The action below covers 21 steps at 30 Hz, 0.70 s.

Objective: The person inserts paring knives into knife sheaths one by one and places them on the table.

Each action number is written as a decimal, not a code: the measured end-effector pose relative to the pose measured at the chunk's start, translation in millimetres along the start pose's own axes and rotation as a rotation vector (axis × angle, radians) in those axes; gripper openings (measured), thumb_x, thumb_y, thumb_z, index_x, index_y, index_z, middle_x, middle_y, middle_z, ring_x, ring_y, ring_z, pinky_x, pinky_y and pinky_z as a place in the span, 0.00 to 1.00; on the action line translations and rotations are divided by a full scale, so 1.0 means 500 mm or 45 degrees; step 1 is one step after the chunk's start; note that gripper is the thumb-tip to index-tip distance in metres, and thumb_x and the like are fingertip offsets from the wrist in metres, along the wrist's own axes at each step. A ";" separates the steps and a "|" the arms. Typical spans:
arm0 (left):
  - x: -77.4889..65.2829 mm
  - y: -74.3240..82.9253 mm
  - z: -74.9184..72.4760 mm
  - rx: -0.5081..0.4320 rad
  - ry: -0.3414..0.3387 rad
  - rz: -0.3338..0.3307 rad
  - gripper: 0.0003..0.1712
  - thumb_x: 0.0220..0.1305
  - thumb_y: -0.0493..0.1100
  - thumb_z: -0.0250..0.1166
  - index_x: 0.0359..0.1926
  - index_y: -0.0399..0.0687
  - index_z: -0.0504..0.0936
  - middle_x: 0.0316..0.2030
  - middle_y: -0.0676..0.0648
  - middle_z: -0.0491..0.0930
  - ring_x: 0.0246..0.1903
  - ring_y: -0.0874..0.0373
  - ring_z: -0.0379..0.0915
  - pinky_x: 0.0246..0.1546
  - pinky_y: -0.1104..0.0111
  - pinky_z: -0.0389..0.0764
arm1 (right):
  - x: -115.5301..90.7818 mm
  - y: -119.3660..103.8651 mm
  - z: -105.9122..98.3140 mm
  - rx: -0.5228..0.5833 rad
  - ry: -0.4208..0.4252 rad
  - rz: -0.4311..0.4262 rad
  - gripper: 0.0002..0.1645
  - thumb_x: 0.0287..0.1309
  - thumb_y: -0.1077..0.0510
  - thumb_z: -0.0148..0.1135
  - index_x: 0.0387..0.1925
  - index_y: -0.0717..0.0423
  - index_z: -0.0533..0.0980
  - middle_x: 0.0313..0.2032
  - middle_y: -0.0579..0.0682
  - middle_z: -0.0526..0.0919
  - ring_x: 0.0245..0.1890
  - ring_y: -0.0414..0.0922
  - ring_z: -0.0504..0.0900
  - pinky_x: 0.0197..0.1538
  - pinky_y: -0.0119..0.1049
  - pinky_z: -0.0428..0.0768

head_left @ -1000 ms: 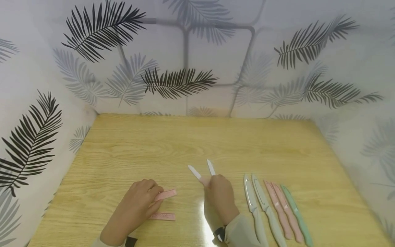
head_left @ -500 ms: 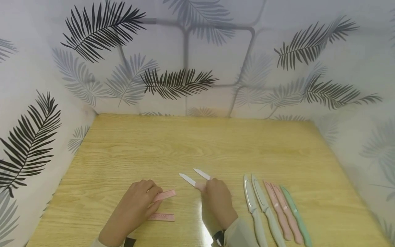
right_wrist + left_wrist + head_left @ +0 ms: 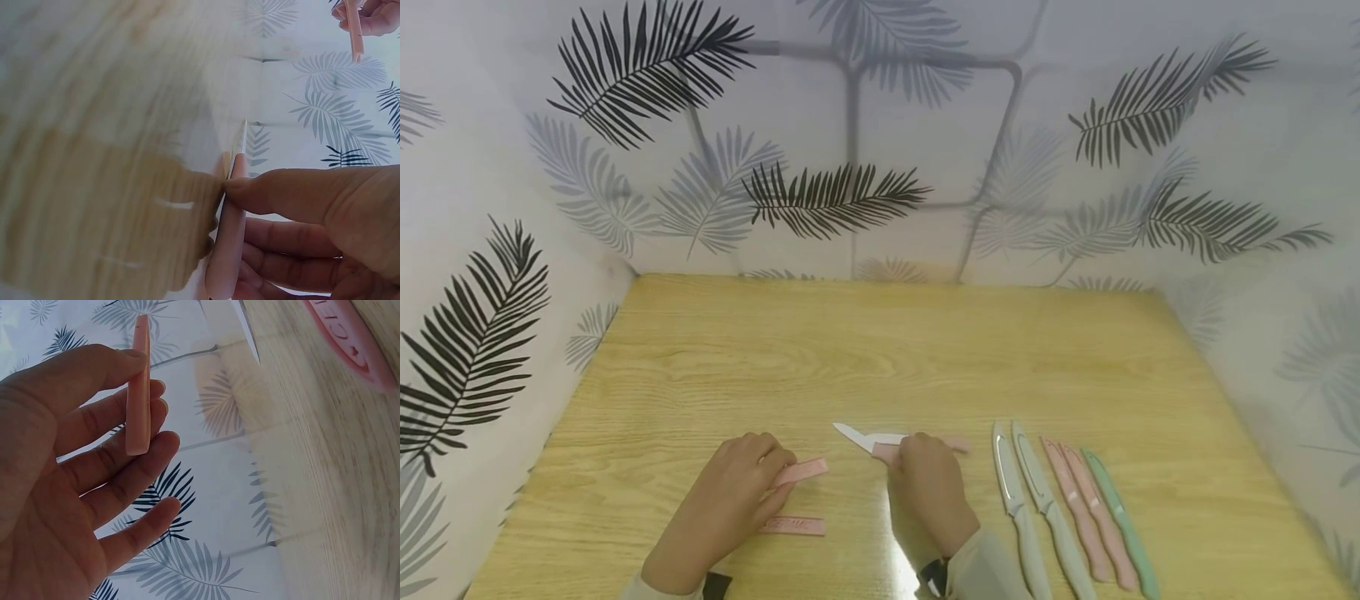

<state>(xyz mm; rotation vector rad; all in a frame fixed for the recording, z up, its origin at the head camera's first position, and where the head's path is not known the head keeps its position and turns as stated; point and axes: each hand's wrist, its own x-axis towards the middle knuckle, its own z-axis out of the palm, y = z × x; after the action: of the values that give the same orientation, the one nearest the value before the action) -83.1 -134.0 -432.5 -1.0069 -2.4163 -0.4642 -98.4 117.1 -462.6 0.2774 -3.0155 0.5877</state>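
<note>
My left hand [image 3: 752, 479] pinches a pink blade sheath [image 3: 802, 471] between thumb and fingers, seen edge-on in the left wrist view [image 3: 137, 394]. A second pink sheath [image 3: 793, 526] lies flat on the wooden table [image 3: 850, 350] just below it. My right hand [image 3: 917, 471] grips a pink-handled knife [image 3: 228, 237], its white blade [image 3: 852, 435] pointing left toward the sheath. A second white-bladed knife [image 3: 955, 443] lies level behind the right hand's fingers, handle to the right. I cannot tell whether the hand still touches it.
A row of several sheathed knives lies at the right front: two pale grey [image 3: 1026, 500], two pink [image 3: 1090, 508], one green [image 3: 1120, 517]. Leaf-patterned curtain walls [image 3: 880, 167] close in the table on three sides.
The right hand lowered its two knives and swung their blades down and left. One knife now lies level behind the fingers, handle sticking out right. The left hand stayed put.
</note>
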 end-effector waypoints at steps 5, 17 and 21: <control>0.003 -0.003 0.001 0.005 0.014 0.016 0.10 0.44 0.38 0.68 0.31 0.48 0.78 0.29 0.54 0.69 0.26 0.61 0.64 0.24 0.68 0.71 | 0.000 0.000 -0.004 0.028 -0.002 -0.003 0.14 0.49 0.60 0.64 0.13 0.56 0.71 0.14 0.44 0.66 0.14 0.40 0.65 0.15 0.28 0.68; 0.008 -0.008 0.003 -0.004 0.123 0.071 0.13 0.68 0.48 0.53 0.35 0.44 0.77 0.31 0.50 0.73 0.29 0.57 0.70 0.26 0.63 0.75 | -0.015 0.013 -0.044 0.029 0.038 -0.116 0.19 0.55 0.51 0.63 0.13 0.50 0.69 0.14 0.40 0.65 0.16 0.37 0.63 0.20 0.28 0.68; 0.011 -0.006 0.002 -0.005 0.125 0.036 0.27 0.74 0.54 0.39 0.35 0.44 0.78 0.30 0.50 0.74 0.30 0.56 0.71 0.28 0.61 0.76 | -0.026 0.018 -0.062 0.006 0.156 -0.211 0.19 0.51 0.53 0.66 0.13 0.49 0.68 0.14 0.40 0.66 0.16 0.37 0.63 0.20 0.28 0.66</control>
<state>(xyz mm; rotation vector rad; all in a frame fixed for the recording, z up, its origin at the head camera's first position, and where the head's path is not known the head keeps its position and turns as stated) -89.2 -132.3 -430.9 -0.9950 -2.3124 -0.4974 -86.7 139.4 -438.3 0.4685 -2.8386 0.5746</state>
